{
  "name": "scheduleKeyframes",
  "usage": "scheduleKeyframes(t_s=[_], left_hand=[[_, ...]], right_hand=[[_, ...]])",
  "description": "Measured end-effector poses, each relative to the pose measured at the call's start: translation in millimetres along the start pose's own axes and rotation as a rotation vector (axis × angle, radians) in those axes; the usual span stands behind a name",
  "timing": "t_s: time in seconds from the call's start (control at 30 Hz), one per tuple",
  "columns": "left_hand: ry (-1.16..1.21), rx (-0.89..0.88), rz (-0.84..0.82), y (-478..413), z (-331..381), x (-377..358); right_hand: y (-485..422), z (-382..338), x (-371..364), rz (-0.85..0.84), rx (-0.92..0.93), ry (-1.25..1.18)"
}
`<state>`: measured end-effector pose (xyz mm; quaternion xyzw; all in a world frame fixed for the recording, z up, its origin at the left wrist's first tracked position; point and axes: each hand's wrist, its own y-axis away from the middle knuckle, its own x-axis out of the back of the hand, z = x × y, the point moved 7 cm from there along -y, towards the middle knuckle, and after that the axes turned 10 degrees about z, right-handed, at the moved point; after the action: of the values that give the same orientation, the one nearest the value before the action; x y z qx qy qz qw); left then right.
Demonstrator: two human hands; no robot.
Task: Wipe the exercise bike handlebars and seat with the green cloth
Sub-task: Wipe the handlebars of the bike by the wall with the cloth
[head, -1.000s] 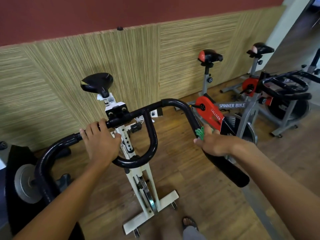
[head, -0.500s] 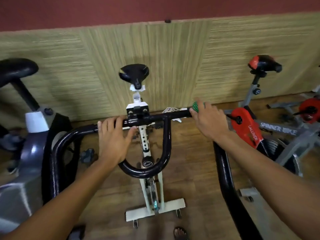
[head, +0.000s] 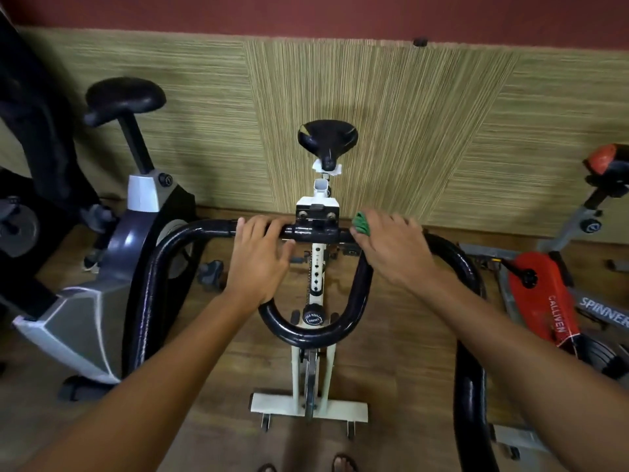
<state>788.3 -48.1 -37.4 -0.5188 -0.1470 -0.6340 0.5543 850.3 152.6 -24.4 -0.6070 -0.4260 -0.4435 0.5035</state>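
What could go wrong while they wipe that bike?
The small green cloth is bunched under the right hand, mostly hidden, so bare fingers may rub the black curved handlebar instead. It might also slip out and drop to the wooden floor. The left hand only rests on the bar, so the cream-framed bike could wobble.

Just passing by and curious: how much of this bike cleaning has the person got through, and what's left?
Nothing shows as finished; no bar looks visibly cleaner. In hand: the right hand presses the green cloth on the crossbar of the black handlebars, just right of the centre clamp, while the left hand rests on the bar. Left: the black seat, which neither hand nor cloth is touching.
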Motion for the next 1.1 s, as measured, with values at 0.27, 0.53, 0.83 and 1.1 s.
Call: scheduleKeyframes(t_s=[0.27, 0.53, 0.83, 1.1], left_hand=[[-0.049, -0.036, -0.016, 2.6, 3.4, 1.2], [-0.12, -0.052, -0.063, 0.8, 2.3, -2.2], [-0.268, 0.104, -0.049, -2.3, -57.6, 59.1], [0.083, 0.42, -0.035, 20.2, -124.0, 75.8]], right_hand=[[25.4, -10.1, 1.7, 0.101, -0.032, -0.382], [50.6, -27.0, -6.3, -0.002, 0.21, -0.346], [119.5, -90.1, 10.4, -0.231, 0.344, -0.237], [94.2, -140.5, -7.3, -0.106, 0.588, -0.049]])
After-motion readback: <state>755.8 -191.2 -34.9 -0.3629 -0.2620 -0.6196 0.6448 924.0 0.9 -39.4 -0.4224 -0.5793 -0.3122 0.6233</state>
